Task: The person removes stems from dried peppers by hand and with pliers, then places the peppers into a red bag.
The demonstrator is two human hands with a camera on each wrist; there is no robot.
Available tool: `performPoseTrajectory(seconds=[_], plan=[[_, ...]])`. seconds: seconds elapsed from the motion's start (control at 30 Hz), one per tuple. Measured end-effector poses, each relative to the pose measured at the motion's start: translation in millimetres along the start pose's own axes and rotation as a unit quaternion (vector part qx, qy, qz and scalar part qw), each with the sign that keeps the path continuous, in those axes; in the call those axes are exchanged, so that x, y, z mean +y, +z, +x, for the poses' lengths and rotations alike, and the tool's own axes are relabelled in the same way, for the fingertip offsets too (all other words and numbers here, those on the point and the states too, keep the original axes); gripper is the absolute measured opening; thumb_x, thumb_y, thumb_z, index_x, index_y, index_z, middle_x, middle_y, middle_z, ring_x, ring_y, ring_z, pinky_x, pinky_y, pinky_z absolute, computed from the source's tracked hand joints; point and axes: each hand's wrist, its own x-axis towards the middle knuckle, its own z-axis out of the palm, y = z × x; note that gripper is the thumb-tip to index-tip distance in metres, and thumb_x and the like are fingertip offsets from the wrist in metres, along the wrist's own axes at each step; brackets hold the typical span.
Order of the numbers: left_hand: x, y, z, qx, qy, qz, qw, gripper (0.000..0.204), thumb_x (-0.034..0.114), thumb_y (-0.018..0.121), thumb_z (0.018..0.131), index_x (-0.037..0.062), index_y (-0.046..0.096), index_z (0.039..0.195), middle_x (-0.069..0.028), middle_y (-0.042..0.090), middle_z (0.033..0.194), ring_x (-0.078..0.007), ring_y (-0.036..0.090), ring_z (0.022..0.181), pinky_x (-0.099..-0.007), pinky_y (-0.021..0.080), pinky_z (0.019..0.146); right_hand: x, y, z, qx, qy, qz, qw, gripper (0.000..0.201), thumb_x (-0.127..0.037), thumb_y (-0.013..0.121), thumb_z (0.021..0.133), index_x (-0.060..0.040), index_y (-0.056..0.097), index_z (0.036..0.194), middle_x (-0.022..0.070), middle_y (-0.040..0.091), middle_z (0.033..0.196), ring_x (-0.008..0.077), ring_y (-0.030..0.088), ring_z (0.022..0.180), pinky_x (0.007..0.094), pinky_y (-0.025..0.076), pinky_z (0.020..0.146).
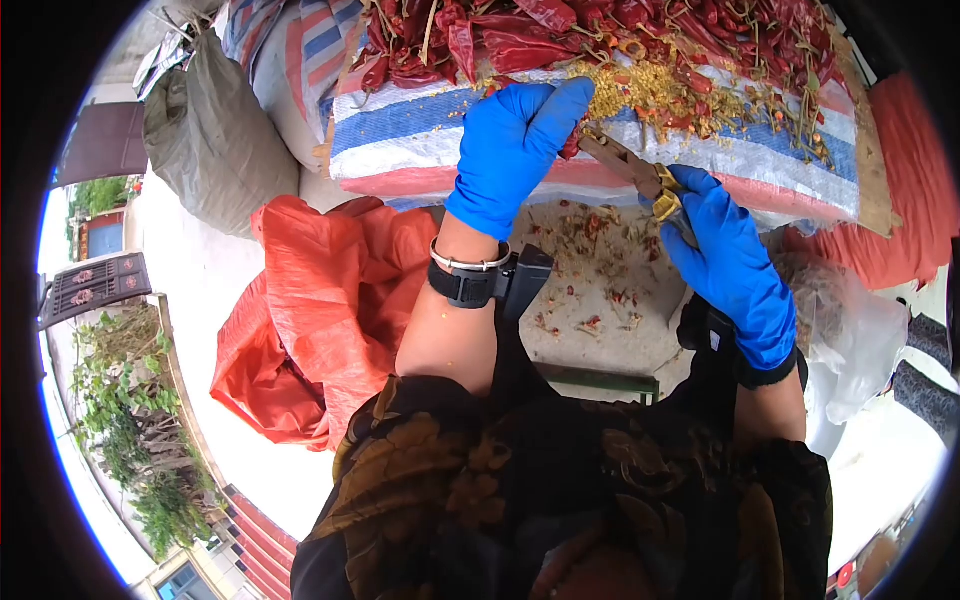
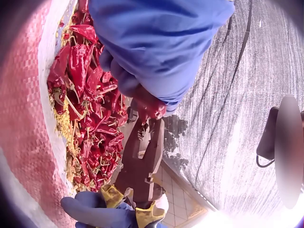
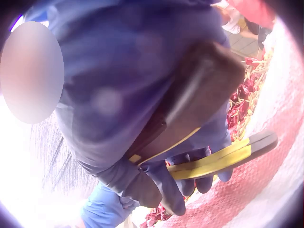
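Observation:
My left hand (image 1: 520,140), in a blue glove, pinches a dried red chili pepper (image 2: 152,108) in its fingertips; most of the pepper is hidden behind the glove in the head view. Also in a blue glove, my right hand (image 1: 725,265) grips scissors (image 1: 622,160) by their handles. These have dark and yellow handles (image 3: 211,161), with the fingers through the loops. In the left wrist view the blades (image 2: 153,159) stand apart, their tips right at the pepper's end. Both hands are over the near edge of the striped woven sheet (image 1: 400,150).
A heap of red peppers (image 1: 520,45) covers the back of the sheet, with yellow seeds (image 1: 650,95) spilled before it. An orange-red sack (image 1: 330,290) lies to the left, near a full grey sack (image 1: 215,140). Pepper scraps litter the floor (image 1: 600,340) below. Clear plastic (image 1: 850,340) is at right.

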Motion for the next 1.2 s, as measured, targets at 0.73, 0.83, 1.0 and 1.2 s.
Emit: performPoseTrajectory(seconds=[0.73,0.83,1.0,1.2], plan=[[-6,-2,-2,-0.002,0.027,0.11,0.994,0.031,0.024,0.062,0.082,0.0004,0.061,0.063,-0.0003,0.05,0.051,-0.0059,0.042,0.049,-0.0228,0.037,0.049,6,-8,-3,-0.078,0.077,0.076,0.991,0.033,-0.024,0.065,0.077,-0.002,0.053,0.099,0.0133,0.057,0.082,0.0296,0.057,0.075,0.0349,0.044,0.066],[-8,-2,-2,-0.009,0.025,0.12,0.992,0.03,0.023,0.062,0.082,0.0004,0.061,0.062,-0.0001,0.05,0.051,-0.0058,0.042,0.049,-0.0222,0.036,0.049,8,-6,-2,-0.082,0.083,0.163,0.98,0.031,-0.025,0.065,0.078,-0.0007,0.053,0.094,0.0118,0.053,0.074,0.0259,0.052,0.066,0.0346,0.042,0.062],[-14,-48,6,0.181,-0.029,-0.052,0.982,0.027,0.032,0.065,0.08,0.0064,0.064,0.07,0.0031,0.052,0.057,-0.0048,0.045,0.053,-0.0205,0.036,0.051,29,-17,-11,-0.119,0.143,0.216,0.959,0.03,-0.026,0.065,0.078,0.0004,0.053,0.087,0.0114,0.05,0.065,0.0222,0.047,0.058,0.0347,0.038,0.056],[-15,-23,4,0.189,-0.036,-0.083,0.978,0.028,0.039,0.065,0.078,0.0114,0.062,0.074,0.0066,0.052,0.063,-0.0019,0.045,0.056,-0.0184,0.035,0.048,27,-19,2,-0.017,0.148,0.143,0.978,0.03,-0.025,0.064,0.078,0.0015,0.053,0.087,0.0168,0.054,0.074,0.0307,0.054,0.064,0.037,0.04,0.058]])
